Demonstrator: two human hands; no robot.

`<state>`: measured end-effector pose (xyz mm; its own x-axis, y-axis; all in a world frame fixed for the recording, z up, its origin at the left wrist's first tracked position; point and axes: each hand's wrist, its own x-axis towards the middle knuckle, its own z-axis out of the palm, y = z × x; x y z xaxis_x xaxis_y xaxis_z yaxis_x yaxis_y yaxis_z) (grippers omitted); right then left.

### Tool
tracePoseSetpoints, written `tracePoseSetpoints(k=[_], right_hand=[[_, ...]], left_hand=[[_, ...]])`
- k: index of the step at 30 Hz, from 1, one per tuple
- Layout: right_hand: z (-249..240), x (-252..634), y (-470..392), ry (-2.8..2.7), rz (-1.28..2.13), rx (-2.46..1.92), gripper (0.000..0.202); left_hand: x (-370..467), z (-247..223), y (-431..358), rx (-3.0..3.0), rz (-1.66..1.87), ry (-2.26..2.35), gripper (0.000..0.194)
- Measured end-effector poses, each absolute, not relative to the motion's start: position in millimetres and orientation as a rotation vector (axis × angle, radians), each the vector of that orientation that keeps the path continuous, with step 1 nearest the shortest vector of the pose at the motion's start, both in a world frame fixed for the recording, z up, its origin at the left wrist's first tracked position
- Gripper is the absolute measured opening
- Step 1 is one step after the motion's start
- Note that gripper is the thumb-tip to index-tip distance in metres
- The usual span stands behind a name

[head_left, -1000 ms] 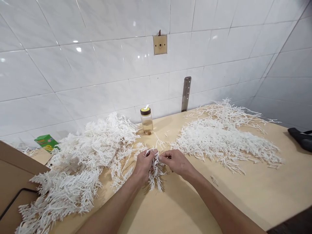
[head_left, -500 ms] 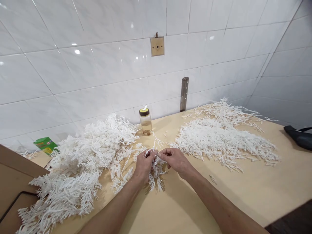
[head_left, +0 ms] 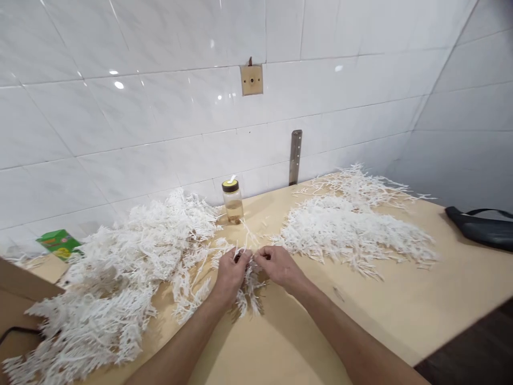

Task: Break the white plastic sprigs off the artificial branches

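Observation:
My left hand is closed around the stem of a white branched sprig, whose fine twigs hang below and rise above the fingers. Close beside it, my right hand pinches at the sprig's edge with thumb and forefinger; what lies between those fingertips is too small to make out. To the left spreads a tall heap of similar white sprigs, with loose pieces reaching toward my left hand. A flatter pile of white sprigs lies to the right, beyond my right hand.
Behind my hands stands a clear jar with a dark-rimmed lid. A metal strip leans on the tiled wall. A green packet and a cardboard box sit at left; a black pouch lies far right on the table.
The whole scene has shifted slightly left as my head turned. Both hands stay at the sprig, with the right fingers more tightly curled and a little apart from the left.

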<state>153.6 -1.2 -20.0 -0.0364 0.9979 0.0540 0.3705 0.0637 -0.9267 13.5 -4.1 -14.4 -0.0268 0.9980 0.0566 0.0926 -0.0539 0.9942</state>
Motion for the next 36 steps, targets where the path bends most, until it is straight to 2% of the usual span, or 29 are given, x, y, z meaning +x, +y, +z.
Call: tracePoseSetpoints(k=[4,8,17,19,24,28,32,36], right_hand=[[-15,143,-4,-1.768,0.69,-1.576,0.026],[-19,148,-3,-1.752,0.262,-1.713,0.015],[-7,216,7,-1.336,0.146,-1.779,0.014],[-4,210,2,-1.398,0.182,-1.67,0.018],[-5,170,-12,-1.763,0.548,-1.359,0.022],[-8,156,-15,-1.758,0.563,-1.374,0.012],[-7,157,-15,-1.753,0.528,-1.357,0.012],[-4,163,-16,-1.769,0.598,-1.303,0.013]], left_hand=[[14,-20,-1,1.593,1.362,1.373,0.027],[11,-16,-6,1.57,1.387,1.265,0.03],[12,-12,-5,1.294,1.259,1.171,0.042],[13,-14,-4,1.277,1.287,1.182,0.043],[12,-20,-2,1.291,1.337,1.243,0.038],[13,-19,-2,1.281,1.353,1.257,0.037],[14,-16,-6,1.182,1.3,1.228,0.041],[10,-12,-7,1.037,1.106,1.032,0.042]])
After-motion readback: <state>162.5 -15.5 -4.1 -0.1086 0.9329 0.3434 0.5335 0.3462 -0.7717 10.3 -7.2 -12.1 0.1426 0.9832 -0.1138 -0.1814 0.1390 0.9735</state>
